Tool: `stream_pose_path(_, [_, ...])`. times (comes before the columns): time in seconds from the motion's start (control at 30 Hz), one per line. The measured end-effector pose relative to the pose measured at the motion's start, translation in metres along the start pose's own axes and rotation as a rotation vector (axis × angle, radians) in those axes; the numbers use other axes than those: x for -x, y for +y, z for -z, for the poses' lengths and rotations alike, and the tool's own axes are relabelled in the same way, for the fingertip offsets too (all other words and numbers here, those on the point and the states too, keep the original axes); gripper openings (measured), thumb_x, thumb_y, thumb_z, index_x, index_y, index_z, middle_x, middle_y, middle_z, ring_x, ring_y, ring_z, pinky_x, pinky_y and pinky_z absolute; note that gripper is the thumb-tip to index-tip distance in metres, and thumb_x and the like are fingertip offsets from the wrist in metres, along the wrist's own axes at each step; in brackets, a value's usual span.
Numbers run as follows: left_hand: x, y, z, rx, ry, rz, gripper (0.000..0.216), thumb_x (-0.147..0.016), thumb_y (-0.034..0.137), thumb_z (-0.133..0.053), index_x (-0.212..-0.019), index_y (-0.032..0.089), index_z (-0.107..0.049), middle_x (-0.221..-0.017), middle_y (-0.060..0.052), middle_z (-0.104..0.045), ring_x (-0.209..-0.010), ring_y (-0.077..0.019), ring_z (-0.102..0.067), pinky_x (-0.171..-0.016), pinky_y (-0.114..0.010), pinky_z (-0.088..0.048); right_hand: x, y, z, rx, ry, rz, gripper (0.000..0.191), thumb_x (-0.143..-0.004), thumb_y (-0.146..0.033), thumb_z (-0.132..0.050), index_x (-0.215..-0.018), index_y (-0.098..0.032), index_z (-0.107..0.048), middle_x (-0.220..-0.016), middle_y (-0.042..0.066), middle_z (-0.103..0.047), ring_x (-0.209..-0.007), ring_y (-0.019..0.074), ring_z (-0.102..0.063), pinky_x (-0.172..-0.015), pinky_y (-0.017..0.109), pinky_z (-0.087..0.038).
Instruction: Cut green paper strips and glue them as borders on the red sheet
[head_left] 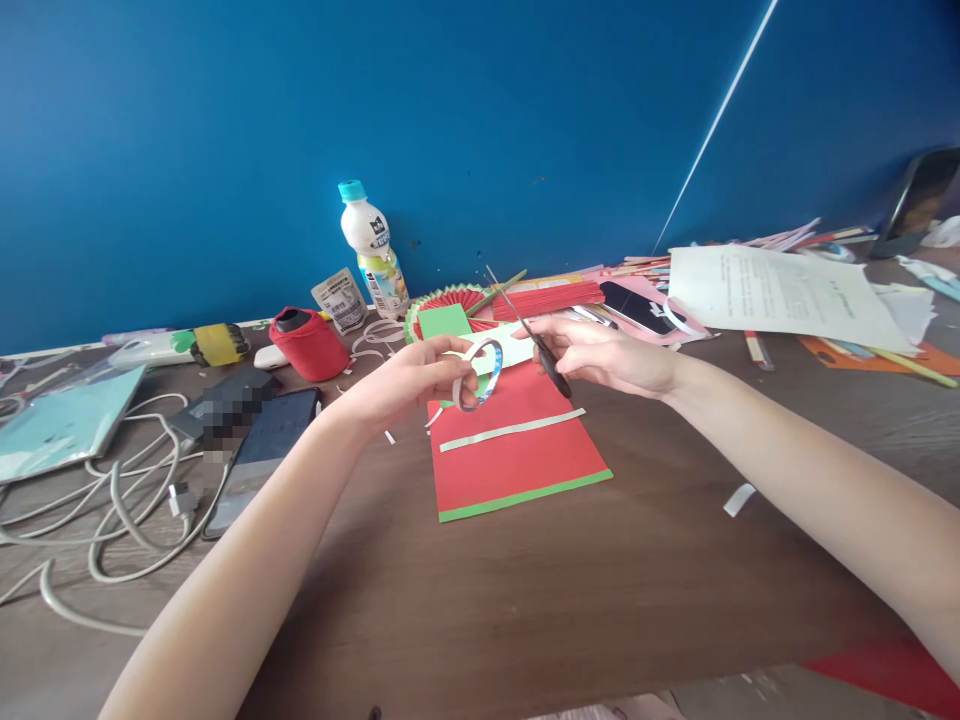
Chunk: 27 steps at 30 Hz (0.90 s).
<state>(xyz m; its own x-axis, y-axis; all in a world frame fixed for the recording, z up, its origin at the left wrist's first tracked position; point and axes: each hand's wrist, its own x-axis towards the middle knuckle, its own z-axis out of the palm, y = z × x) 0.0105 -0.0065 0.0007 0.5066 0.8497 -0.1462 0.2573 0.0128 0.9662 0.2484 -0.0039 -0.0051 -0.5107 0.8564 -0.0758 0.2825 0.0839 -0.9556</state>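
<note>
My left hand (431,375) is closed on a roll of tape (491,372), a thin ring with a white and blue inner face. In my right hand (600,355) is a pair of scissors (553,368) with black handles, blades pointing up and to the left. Below both hands lies a red sheet of paper (517,460) with a green strip (525,497) along its near edge. A pale narrow strip (512,430) lies across the red sheet. Green paper (444,322) and a pale sheet are partly hidden behind my hands. A folded red and green paper fan (454,297) rests behind them.
A bottle (373,245) stands against the blue wall beside a small pouch (340,300). At left are a red roll (309,345), a dark tablet-like slab (262,460) and tangled cables (120,510). Printed paper (780,297) and paper strips lie at right; a phone (919,205) leans there.
</note>
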Motion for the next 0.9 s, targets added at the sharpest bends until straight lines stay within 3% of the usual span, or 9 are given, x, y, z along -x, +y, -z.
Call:
stream_pose_path(0.2, [0.001, 0.001, -0.002, -0.302, -0.015, -0.048, 0.030, -0.078, 0.036, -0.050, -0.102, 0.018, -0.056, -0.074, -0.001, -0.060, -0.067, -0.0128, -0.054, -0.061, -0.026, -0.042, -0.007, 0.011, -0.003, 0.089, 0.071, 0.143, 0.034, -0.069, -0.019, -0.060, -0.102, -0.020, -0.054, -0.097, 0.004, -0.061, -0.095, 0.0178, -0.057, -0.081, 0.032, -0.047])
stream_pose_path(0.37, [0.002, 0.004, -0.005, -0.447, -0.031, -0.013, 0.036, -0.078, 0.036, -0.048, -0.109, 0.019, -0.055, -0.068, 0.000, -0.059, -0.063, -0.0130, -0.051, -0.057, -0.026, -0.039, -0.005, 0.009, -0.011, 0.081, 0.057, 0.114, 0.025, -0.071, -0.031, -0.065, -0.088, -0.020, -0.051, -0.074, 0.001, -0.063, -0.071, 0.0179, -0.064, -0.057, 0.028, -0.051])
stream_pose_path(0.47, [0.003, 0.007, -0.008, -0.506, -0.049, -0.016, 0.034, -0.078, 0.034, -0.047, -0.108, 0.020, -0.055, -0.066, 0.002, -0.059, -0.058, -0.0108, -0.049, -0.055, -0.023, -0.037, -0.004, 0.009, -0.015, 0.027, 0.047, 0.065, 0.025, -0.073, -0.035, -0.064, -0.084, -0.020, -0.047, -0.067, 0.002, -0.064, -0.068, 0.0190, -0.066, -0.050, 0.026, -0.050])
stream_pose_path(0.9, [0.006, 0.009, -0.015, -0.629, -0.067, -0.073, 0.030, -0.081, 0.028, -0.042, -0.107, 0.023, -0.056, -0.069, 0.004, -0.064, -0.056, -0.0084, -0.048, -0.056, -0.020, -0.038, -0.007, 0.014, -0.018, -0.061, -0.073, 0.031, 0.024, -0.077, -0.030, -0.062, -0.091, -0.018, -0.047, -0.065, 0.003, -0.067, -0.064, 0.0160, -0.065, -0.052, 0.024, -0.049])
